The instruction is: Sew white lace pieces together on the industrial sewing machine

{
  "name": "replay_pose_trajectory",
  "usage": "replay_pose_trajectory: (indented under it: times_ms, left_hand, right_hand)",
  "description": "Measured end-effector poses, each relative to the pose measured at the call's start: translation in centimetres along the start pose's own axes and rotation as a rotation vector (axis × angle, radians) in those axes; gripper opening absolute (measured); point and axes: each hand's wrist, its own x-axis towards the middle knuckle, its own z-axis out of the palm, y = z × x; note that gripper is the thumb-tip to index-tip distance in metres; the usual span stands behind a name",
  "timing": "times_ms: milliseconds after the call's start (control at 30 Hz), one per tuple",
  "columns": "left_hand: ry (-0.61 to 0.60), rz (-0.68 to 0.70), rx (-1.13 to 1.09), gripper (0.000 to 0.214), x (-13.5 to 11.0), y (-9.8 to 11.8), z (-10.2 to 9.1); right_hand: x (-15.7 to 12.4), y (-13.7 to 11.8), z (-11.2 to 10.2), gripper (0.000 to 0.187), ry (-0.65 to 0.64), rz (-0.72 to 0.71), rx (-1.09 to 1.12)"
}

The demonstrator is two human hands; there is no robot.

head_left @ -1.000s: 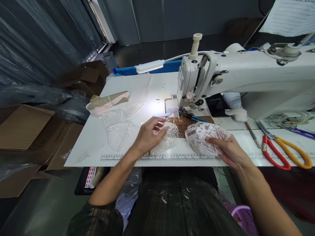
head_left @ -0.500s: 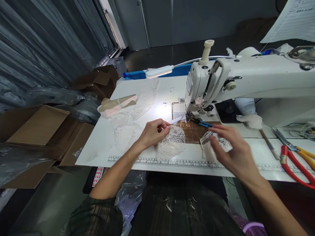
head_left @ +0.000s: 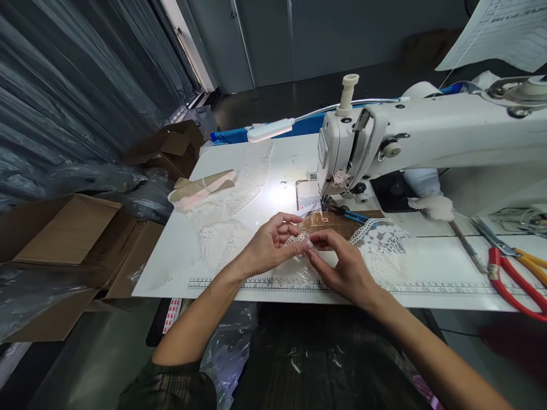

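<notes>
My left hand (head_left: 273,245) and my right hand (head_left: 342,265) meet in front of the sewing machine (head_left: 342,154). Both pinch the upper edge of a white lace piece (head_left: 293,273), whose lower part rests on the table by the printed ruler. A second white lace piece (head_left: 384,250) lies flat to the right of my right hand. Blue-handled thread snips (head_left: 354,216) lie beside the machine's presser foot, just beyond my fingers. My fingers partly hide the edge they grip.
More white lace (head_left: 222,239) and a tied roll (head_left: 205,188) lie on the table's left. Red-handled scissors (head_left: 508,279) and a wooden-handled tool (head_left: 468,247) are at the right. A lamp (head_left: 270,131) lights the tabletop. Cardboard boxes (head_left: 68,228) stand at left.
My right hand has moved left from near the snips and the right lace piece to join my left hand. Now both pinch the lace edge, and the right lace piece is uncovered.
</notes>
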Motion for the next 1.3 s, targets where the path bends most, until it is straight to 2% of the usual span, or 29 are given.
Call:
replay_pose_trajectory:
  times_ms: [67,300,500,600,700,867,1100,1300]
  left_hand:
    - [-0.02,0.005,0.011,0.05,-0.1,0.1,0.3]
    - [-0.051,-0.049,0.089,0.042,-0.2,0.5,0.1]
    - [-0.121,-0.025,0.127,0.039,-0.2,0.4,-0.6]
    - [-0.134,-0.016,0.156,0.04,-0.1,0.2,-0.7]
    - [-0.152,-0.029,0.18,0.046,0.1,0.0,-0.8]
    - [-0.218,-0.065,0.221,0.049,0.7,-0.1,-0.9]
    - [-0.218,-0.082,0.151,0.044,1.7,0.2,-1.2]
    - [-0.269,-0.122,0.147,0.047,3.4,0.2,-2.2]
  right_hand:
    - [-0.1,-0.4,-0.2,0.018,0.004,0.051,0.064]
    - [-0.2,-0.6,-0.9,0.015,-0.014,0.197,0.247]
    - [0.4,-0.5,-0.8,0.02,-0.05,0.45,0.544]
    - [0.8,-0.7,-1.0,0.021,-0.029,0.522,0.638]
    - [1.0,-0.9,-1.4,0.021,-0.06,0.581,0.728]
    - [1.0,-0.5,-1.8,0.022,-0.084,0.641,0.759]
    - [1.6,0.4,-2.0,0.027,-0.074,0.707,0.809]
    - [2.0,1.1,-2.1,0.028,-0.09,0.685,0.788]
